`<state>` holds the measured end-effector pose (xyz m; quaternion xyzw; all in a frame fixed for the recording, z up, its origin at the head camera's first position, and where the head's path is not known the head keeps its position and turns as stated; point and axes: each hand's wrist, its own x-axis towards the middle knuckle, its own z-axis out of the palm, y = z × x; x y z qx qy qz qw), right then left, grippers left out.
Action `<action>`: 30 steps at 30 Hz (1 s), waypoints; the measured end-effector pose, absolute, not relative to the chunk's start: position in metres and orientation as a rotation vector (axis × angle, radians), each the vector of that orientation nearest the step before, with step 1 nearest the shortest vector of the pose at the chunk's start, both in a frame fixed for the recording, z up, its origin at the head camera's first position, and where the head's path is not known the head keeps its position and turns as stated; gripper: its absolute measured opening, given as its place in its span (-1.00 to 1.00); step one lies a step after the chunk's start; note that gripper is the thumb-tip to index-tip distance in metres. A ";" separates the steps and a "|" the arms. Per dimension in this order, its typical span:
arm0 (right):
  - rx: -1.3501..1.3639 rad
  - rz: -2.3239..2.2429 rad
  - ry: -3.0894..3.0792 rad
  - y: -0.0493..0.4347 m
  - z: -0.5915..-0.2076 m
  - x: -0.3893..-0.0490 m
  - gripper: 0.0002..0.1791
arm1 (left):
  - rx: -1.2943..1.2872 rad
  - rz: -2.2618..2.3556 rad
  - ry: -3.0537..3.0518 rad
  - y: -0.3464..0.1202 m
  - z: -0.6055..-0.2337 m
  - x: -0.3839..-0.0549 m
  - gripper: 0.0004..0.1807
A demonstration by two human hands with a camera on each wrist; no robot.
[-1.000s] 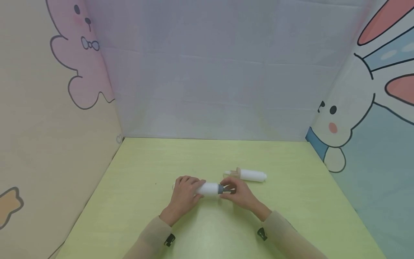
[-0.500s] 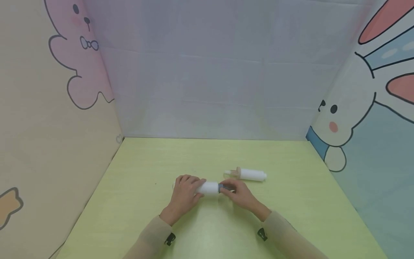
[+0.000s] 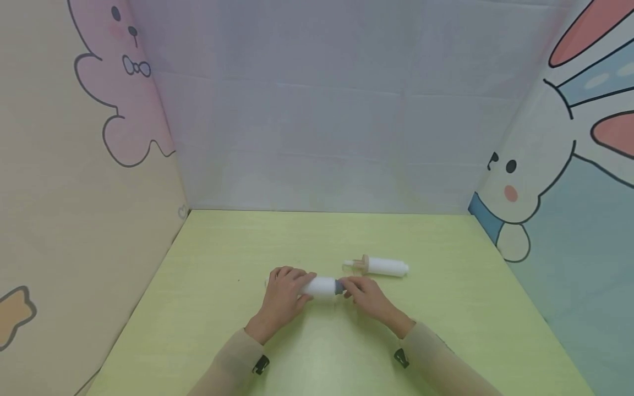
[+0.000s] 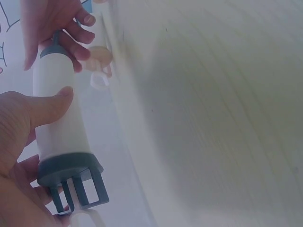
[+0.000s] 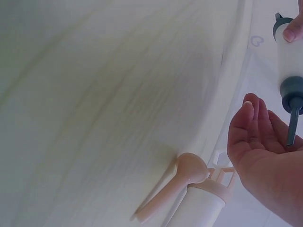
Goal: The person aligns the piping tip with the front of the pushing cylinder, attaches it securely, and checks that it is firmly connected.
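In the head view my left hand [image 3: 284,294] grips a white tube [image 3: 319,286] with a dark grey-green cap [image 3: 339,286] at its right end. The left wrist view shows the thumb lying along the tube and, at its near end, a dark collar [image 4: 68,168] with an open slotted frame. A thin dark stem [image 5: 293,124] sticks out of the cap. Around this stem lies my right hand [image 3: 366,297], fingers loosely bent and fingertips close to the cap. Their tips are beside the stem in the right wrist view [image 5: 270,142], not pinching it.
A similar white tube with a peach collar [image 3: 386,267] lies on the yellow-green table [image 3: 238,242], just beyond my right hand. A peach rod with a rounded end [image 5: 189,168] shows at it. Cartoon-printed walls [image 3: 525,165] stand on both sides.
My right hand's fingers have moved around the stem and up to the cap; the dark stem that showed between thumb and fingers is now hidden in the head view. The left hand stays put.
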<state>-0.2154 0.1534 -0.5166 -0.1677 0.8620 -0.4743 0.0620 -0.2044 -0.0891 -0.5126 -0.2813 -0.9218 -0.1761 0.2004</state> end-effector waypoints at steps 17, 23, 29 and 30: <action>-0.684 -1.659 2.485 0.155 -0.513 -0.212 -0.51 | -0.764 -0.458 -2.594 -0.091 -0.514 -0.203 -0.47; -0.687 -1.653 2.482 0.149 -0.492 -0.202 -0.55 | -0.767 -0.475 -2.578 -0.091 -0.514 -0.204 -0.47; -0.681 -1.608 2.524 0.148 -0.489 -0.200 -0.65 | -0.781 -0.504 -2.566 -0.090 -0.512 -0.204 -0.48; -0.676 -1.607 2.529 0.149 -0.493 -0.201 -0.66 | -0.782 -0.501 -2.569 -0.090 -0.511 -0.203 -0.48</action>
